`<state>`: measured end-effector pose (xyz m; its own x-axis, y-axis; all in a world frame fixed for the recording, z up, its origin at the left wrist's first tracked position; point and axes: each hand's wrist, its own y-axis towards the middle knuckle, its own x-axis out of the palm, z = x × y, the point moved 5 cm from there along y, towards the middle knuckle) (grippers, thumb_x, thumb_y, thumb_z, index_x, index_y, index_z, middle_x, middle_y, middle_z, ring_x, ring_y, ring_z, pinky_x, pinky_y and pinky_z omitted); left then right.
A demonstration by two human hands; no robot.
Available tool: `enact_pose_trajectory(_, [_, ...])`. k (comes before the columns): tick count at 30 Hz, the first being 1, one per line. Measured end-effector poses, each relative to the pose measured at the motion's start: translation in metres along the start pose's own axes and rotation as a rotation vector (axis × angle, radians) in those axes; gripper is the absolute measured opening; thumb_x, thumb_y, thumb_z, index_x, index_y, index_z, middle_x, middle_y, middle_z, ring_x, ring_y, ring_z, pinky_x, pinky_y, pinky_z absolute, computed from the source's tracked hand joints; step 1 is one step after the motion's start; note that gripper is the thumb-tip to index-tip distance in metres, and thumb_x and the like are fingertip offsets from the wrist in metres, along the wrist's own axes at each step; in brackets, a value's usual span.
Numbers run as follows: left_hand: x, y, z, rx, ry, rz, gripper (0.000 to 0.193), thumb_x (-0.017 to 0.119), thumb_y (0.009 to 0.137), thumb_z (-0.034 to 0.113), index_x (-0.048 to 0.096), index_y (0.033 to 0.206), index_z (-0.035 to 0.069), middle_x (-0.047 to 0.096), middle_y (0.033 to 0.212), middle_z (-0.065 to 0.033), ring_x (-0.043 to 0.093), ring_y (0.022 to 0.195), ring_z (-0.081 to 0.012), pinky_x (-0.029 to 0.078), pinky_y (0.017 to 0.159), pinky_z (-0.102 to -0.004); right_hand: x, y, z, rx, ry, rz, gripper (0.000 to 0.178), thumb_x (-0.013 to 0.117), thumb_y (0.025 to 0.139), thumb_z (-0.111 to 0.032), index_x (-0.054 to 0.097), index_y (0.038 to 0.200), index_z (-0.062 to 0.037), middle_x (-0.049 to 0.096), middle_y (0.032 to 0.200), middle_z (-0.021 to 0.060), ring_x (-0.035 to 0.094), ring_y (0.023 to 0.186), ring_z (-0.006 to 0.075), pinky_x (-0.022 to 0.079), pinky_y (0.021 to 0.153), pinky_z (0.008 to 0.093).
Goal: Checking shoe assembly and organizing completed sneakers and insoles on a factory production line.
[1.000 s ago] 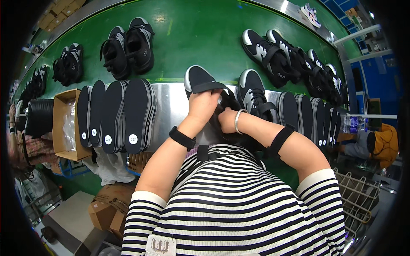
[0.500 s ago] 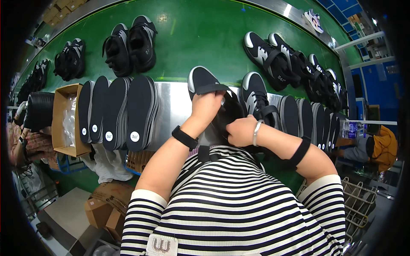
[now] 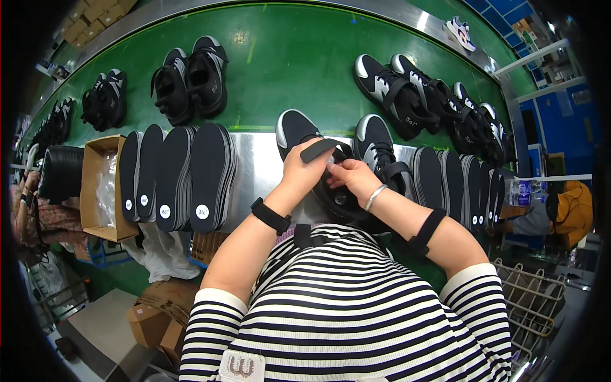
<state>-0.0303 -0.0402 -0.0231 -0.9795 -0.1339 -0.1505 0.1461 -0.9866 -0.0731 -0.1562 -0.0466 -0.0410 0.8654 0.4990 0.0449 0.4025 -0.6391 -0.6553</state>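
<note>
A broad green conveyor belt (image 3: 286, 57) curves across the scene, edged by a shiny steel work ledge (image 3: 254, 172). Blue partitions (image 3: 566, 121) stand at the right. Cardboard boxes (image 3: 153, 318) sit on the grey floor (image 3: 95, 331) below, near a wire basket (image 3: 534, 299)

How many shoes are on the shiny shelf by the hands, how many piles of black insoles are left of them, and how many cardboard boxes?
Shoes: 2, the held shoe in the left hand and right hand, and its neighbour
Insole piles: 4
Cardboard box: 1
Total: 7
</note>
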Motion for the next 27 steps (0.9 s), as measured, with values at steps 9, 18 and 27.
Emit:
enact_pose_trajectory(9, [-0.017, 0.001, 0.008, 0.516, 0.688, 0.109, 0.016, 0.054, 0.076, 0.016, 0.06, 0.088, 0.007, 0.059, 0.083, -0.0095, 0.057, 0.077, -0.0263, 0.045, 0.066, -0.0313, -0.009, -0.038, -0.027, -0.082, 0.381, -0.261, 0.01, 0.059, 0.075, -0.013, 0.057, 0.077, -0.0041, 0.054, 0.067, 0.0018, 0.051, 0.065, 0.0124, 0.04, 0.065, 0.023])
enact_pose_trajectory(18, [-0.032, -0.014, 0.072, 0.35, 0.738, 0.266, 0.022, 0.057, 0.075, 0.025, 0.058, 0.085, 0.006, 0.06, 0.073, -0.0112, 0.056, 0.074, -0.0274, 0.045, 0.065, -0.0369, -0.037, -0.089, -0.046, -0.303, -0.303, -0.029, 0.012, 0.058, 0.078, -0.012, 0.057, 0.078, -0.0001, 0.054, 0.067, -0.0017, 0.048, 0.064, 0.0055, 0.039, 0.057, 0.0202])
enact_pose_trajectory(27, [-0.054, -0.06, 0.078, 0.105, 0.288, -0.277, 0.014, 0.05, 0.079, 0.014, 0.057, 0.085, 0.004, 0.06, 0.065, -0.0098, 0.059, 0.06, -0.0235, 0.046, 0.058, -0.0317, 0.015, -0.088, -0.067, -0.617, -0.955, -0.076, 0.014, 0.059, 0.071, -0.014, 0.06, 0.082, -0.0043, 0.058, 0.072, 0.0076, 0.054, 0.07, 0.0225, 0.037, 0.071, 0.0335])
